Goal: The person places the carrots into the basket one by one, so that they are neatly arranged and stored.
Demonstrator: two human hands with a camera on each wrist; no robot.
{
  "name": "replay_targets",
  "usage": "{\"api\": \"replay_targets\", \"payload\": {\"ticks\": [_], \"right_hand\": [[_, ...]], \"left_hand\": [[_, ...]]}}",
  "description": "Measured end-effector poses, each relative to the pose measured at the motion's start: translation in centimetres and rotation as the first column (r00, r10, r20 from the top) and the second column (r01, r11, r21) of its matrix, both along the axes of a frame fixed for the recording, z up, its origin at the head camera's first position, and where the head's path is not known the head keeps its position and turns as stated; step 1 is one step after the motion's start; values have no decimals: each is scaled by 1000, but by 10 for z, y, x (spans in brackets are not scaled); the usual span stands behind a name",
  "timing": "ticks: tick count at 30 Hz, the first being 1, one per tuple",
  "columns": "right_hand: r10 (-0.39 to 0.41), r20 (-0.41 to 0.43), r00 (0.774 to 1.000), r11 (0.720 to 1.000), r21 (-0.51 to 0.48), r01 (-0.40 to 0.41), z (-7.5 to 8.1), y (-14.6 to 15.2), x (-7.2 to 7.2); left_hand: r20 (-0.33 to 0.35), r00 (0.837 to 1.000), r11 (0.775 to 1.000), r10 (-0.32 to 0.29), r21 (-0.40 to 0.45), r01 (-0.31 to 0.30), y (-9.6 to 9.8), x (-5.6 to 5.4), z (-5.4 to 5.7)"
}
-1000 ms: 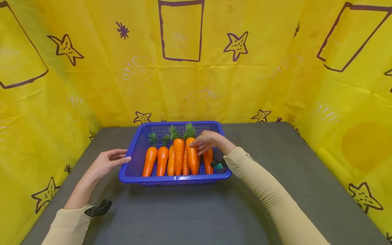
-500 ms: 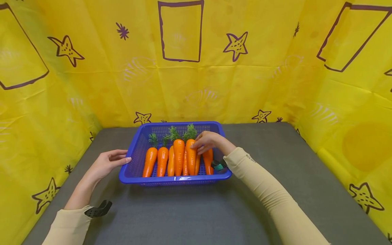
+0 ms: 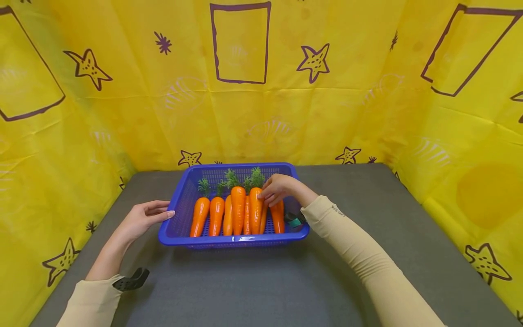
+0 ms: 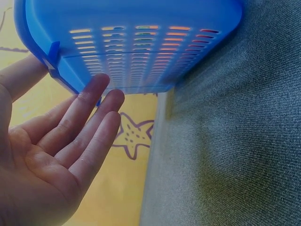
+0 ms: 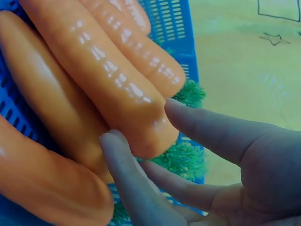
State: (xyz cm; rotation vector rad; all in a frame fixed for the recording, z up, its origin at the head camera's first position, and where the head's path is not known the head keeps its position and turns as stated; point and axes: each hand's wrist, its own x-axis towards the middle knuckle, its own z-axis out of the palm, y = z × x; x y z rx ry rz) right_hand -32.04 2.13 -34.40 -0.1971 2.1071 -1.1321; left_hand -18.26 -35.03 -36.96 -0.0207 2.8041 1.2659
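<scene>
A blue plastic basket (image 3: 233,238) with slotted walls holds several glossy orange carrots with green leafy tops, lying side by side. My left hand (image 3: 143,218) holds the basket's left rim, its thumb over the edge; in the left wrist view the other fingers stretch out below and outside the rim. My right hand (image 3: 282,188) reaches over the basket's right side and pinches the top end of a carrot (image 3: 255,213), with thumb and index finger on either side of it in the right wrist view. Another carrot (image 3: 278,218) lies just beneath that hand.
The basket stands on a dark grey table (image 3: 245,286), near its far edge. Yellow cloth (image 3: 245,122) with drawn starfish hangs behind and at both sides. A black wrist strap (image 3: 132,279) shows at the left sleeve, with dark gear (image 3: 295,220) under the right wrist.
The pinched carrot has moved slightly right and down, now lying straighter beside its neighbours. My right hand has shifted a little to the right. The left hand has stayed on the rim.
</scene>
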Motion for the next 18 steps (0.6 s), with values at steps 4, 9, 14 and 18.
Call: {"api": "replay_targets", "payload": {"ticks": [4,9,14,18], "right_hand": [[-2,-10,1000,999,-38,2,4,6,0],[-3,-35,999,996,-86,0,12,15,1],[-15,-72,997,993,-114,7,22,31,3],[-79,-147,986,984,-172,53,32,54,11]], "left_hand": [[2,1000,1000,-2,3,2,-1,-2,-1],[10,1000,1000,-3,-3,3,-2,-3,-2],[19,1000,1000,6,-11,-6,-2,0,-3],[-21,1000,1000,-4,-29,3,-1,3,-4]]}}
